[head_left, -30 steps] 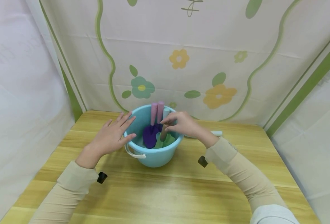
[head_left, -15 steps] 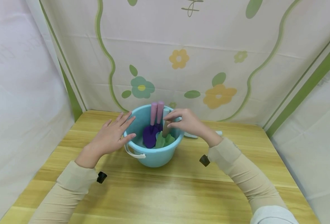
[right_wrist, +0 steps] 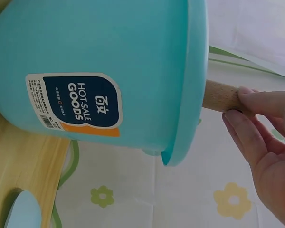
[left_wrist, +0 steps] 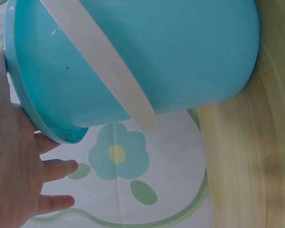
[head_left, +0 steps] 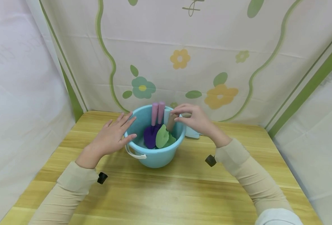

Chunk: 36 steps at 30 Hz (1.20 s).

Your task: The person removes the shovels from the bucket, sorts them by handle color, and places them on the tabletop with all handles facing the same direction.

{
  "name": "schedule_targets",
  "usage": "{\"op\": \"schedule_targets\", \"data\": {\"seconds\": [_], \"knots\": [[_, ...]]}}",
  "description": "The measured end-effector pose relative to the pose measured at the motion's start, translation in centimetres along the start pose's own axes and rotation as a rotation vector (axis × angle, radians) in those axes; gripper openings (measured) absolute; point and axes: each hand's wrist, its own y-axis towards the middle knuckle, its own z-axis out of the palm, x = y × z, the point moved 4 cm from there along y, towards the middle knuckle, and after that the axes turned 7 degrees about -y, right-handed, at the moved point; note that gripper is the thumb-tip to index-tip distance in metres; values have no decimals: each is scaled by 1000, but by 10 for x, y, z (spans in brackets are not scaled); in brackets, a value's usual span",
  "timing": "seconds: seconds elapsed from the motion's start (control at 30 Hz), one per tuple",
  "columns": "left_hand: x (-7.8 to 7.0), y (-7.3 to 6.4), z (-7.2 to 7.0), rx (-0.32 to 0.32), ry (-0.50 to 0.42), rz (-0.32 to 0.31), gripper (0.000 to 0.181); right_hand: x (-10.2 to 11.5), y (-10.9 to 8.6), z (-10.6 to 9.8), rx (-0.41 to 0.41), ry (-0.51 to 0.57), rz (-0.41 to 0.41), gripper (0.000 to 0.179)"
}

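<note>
A light blue bucket (head_left: pixel 160 159) stands upright on the wooden table. My left hand (head_left: pixel 113 134) lies against its left rim, fingers straight and spread. With thumb and fingertips, my right hand (head_left: pixel 195 118) pinches the end of a wooden handle (right_wrist: pixel 221 96) above the right rim. That handle belongs to a green garden trowel (head_left: pixel 162 137), whose blade is inside the bucket. Behind it another green blade shows in part. Two pink-handled tools (head_left: pixel 154 114) with purple blades lean on the back wall, a purple trowel blade (head_left: pixel 150 137) in front. A pale blue handle (head_left: pixel 167 112) stands beside them.
A pale blue blade (head_left: pixel 192 133) lies on the table just right of the bucket, partly hidden by my right hand. The bucket's white carrying handle (left_wrist: pixel 102 61) hangs down its left side. A flowered cloth (head_left: pixel 143 56) closes off the back.
My right hand has moved up and to the right with the wooden handle, which now leans toward the right rim. The green trowel's blade has turned and shows more of its face. The left hand stays.
</note>
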Motion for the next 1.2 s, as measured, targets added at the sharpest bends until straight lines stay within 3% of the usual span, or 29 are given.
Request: {"op": "schedule_targets", "data": {"seconds": [0.13,0.3,0.43,0.7,0.93,1.03,1.2], "knots": [[0,0,0,-1,3,0,70,14,-4,-9,-21,29,0,24],[0,1,0,7,6,1,71,30,-10,-21,-44,-27,2,23],[0,1,-1,7,1,1,71,25,-14,-26,-59,-25,0,22],[1,1,0,8,4,0,71,-10,-17,-29,-85,37,14,22],[0,1,0,11,12,-2,71,3,-23,-39,-112,71,43,22],[0,1,0,12,16,-4,71,11,-27,-44,-137,139,67,21],[0,1,-1,15,15,-10,72,5,-30,-51,-179,202,99,22]]}}
